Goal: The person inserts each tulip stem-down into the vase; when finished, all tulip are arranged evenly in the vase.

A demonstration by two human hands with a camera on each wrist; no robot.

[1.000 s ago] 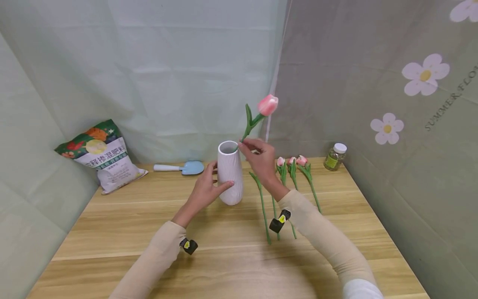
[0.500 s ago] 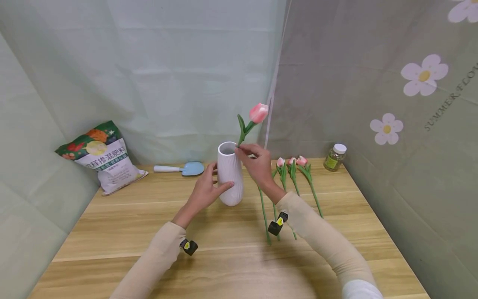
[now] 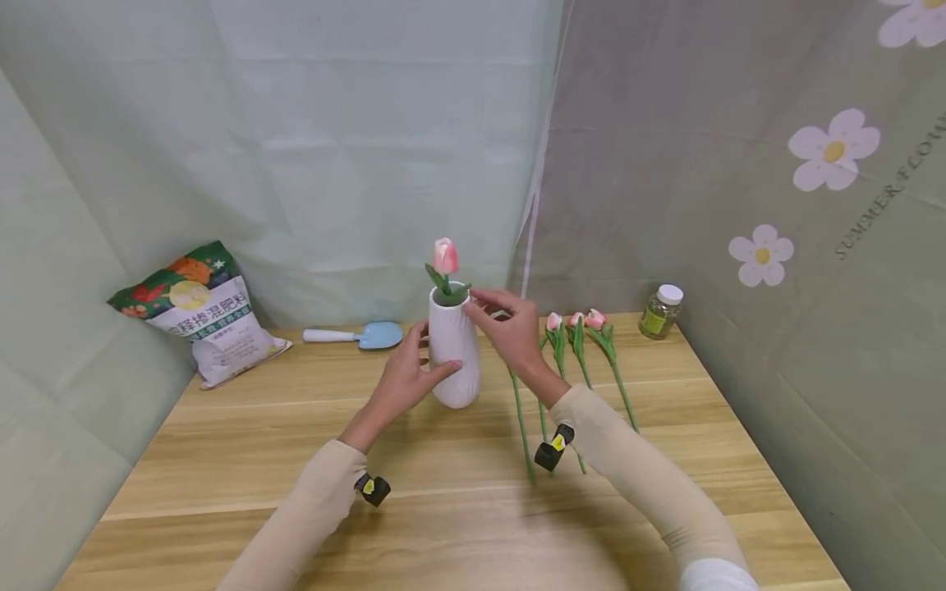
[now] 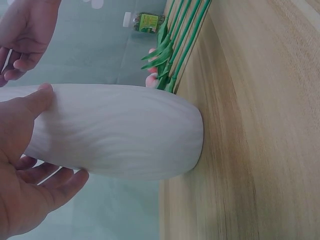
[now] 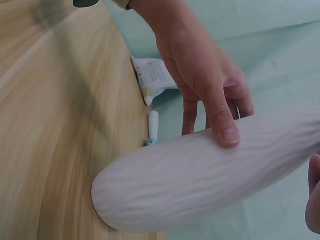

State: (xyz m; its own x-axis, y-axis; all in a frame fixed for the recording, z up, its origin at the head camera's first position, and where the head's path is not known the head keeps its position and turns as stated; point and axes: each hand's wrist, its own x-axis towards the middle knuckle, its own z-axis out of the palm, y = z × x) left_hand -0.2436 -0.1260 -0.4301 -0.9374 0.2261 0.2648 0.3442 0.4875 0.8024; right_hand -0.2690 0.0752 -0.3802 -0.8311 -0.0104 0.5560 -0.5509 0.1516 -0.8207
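A white ribbed vase (image 3: 456, 349) stands upright on the wooden table. My left hand (image 3: 405, 376) grips its side, thumb across the front and fingers round the far side, as the left wrist view also shows. One pink tulip (image 3: 446, 256) stands in the vase, its bloom and green leaves (image 3: 451, 295) above the mouth and its stem hidden inside. At the right of the rim is my right hand (image 3: 513, 328), fingertips right by a leaf and fingers loosely bent. Nothing shows in its grasp. To its right lie several more pink tulips (image 3: 579, 341), partly covered by the right arm.
A fertilizer bag (image 3: 214, 316) leans at the back left, beside a small blue hand trowel (image 3: 380, 335) with a white handle. A jar (image 3: 661, 312) with a white lid stands at the back right. Fabric backdrops (image 3: 369, 164) close off the table's back and sides.
The tulip has gone down into the vase and now leans left, no longer pinched by my right hand, which stays at the rim. The left hand keeps its hold on the vase.
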